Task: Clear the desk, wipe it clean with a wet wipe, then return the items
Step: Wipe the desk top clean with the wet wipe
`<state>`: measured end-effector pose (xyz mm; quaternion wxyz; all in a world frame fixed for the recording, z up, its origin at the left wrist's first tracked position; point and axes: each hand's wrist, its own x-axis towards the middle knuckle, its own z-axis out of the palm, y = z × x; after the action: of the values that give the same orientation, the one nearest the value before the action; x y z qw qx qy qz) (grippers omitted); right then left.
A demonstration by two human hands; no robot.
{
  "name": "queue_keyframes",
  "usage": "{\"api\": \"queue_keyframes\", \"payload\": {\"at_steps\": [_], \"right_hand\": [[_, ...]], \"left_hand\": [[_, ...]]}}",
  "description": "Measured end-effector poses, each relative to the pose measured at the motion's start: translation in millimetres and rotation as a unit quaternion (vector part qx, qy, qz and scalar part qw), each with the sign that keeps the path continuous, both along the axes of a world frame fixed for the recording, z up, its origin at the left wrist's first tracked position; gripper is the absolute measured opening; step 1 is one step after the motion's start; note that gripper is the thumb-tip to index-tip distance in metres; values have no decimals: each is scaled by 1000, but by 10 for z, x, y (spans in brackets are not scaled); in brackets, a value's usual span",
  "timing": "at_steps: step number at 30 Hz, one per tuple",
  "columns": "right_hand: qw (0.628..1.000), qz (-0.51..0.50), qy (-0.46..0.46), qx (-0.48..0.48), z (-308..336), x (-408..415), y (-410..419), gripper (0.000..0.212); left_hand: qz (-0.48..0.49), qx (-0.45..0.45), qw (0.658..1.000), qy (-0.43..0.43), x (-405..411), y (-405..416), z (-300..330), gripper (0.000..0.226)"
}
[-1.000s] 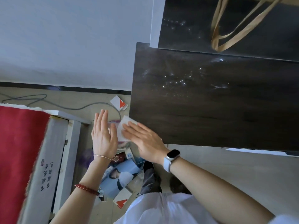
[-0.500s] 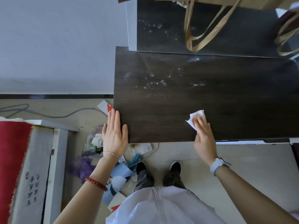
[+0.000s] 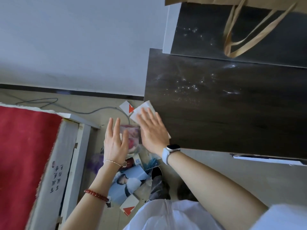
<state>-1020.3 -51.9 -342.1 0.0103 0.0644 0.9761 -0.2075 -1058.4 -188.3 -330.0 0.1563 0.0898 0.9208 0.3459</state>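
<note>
Wet wipe (image 3: 144, 108) mostly hidden under right hand (image 3: 153, 132); counter (image 3: 232, 110) and paper bag (image 3: 249, 2) cut off by frame edges.

Wipe (image 3: 144, 112) under right hand (image 3: 153, 132) at desk's (image 3: 232, 113) front-left corner, overhanging edge. Left hand (image 3: 114, 141) just off desk's left edge, above floor clutter (image 3: 131, 178). Bag (image 3: 249, 22) behind on shelf (image 3: 199, 30).

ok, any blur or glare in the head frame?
Head view: motion blur on the right hand pressing the wet wipe and on the left hand; specular sparkle and streaks on the dark desk; wide-angle bending at the edges.
</note>
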Motion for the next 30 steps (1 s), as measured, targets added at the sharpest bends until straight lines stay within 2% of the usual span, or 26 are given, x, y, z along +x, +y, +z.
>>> {"api": "queue_keyframes", "payload": {"at_steps": [5, 7, 9, 13, 16, 19, 22, 25, 27, 30], "right_hand": [[980, 193, 36, -12, -48, 392, 86, 50], [975, 220, 40, -17, -38, 597, 249, 53], [978, 206, 27, -23, -5, 785, 441, 54], [996, 61, 1, -70, 50, 1187, 905, 55], [997, -53, 2, -57, 61, 1487, 1320, 60], [983, -177, -25, -26, 69, 1687, 1702, 64], [958, -277, -63, 35, 56, 1696, 1973, 57], [928, -359, -77, 57, 30, 1561, 2190, 64], [917, -384, -79, 68, 1, 1440, 2362, 66], [905, -408, -87, 81, -23, 1216, 2647, 56]], "left_hand": [[-17, 1, 1000, 11, 23, 83, 52, 54], [-46, -1, 998, 31, 40, 229, 97, 57], [-85, -31, 994, 55, 59, 390, 111, 62], [-166, -118, 974, 97, 171, 734, 100, 68], [-211, -131, 964, 99, 307, 1022, 127, 67], [-240, -152, 955, 85, 397, 1299, 114, 55], [-221, -170, 956, 86, 384, 1533, 88, 54], [-177, -183, 963, 86, 244, 1680, 55, 56], [-145, -182, 968, 90, 119, 1738, 55, 57], [-87, -179, 976, 92, -50, 1789, 36, 58]]}}
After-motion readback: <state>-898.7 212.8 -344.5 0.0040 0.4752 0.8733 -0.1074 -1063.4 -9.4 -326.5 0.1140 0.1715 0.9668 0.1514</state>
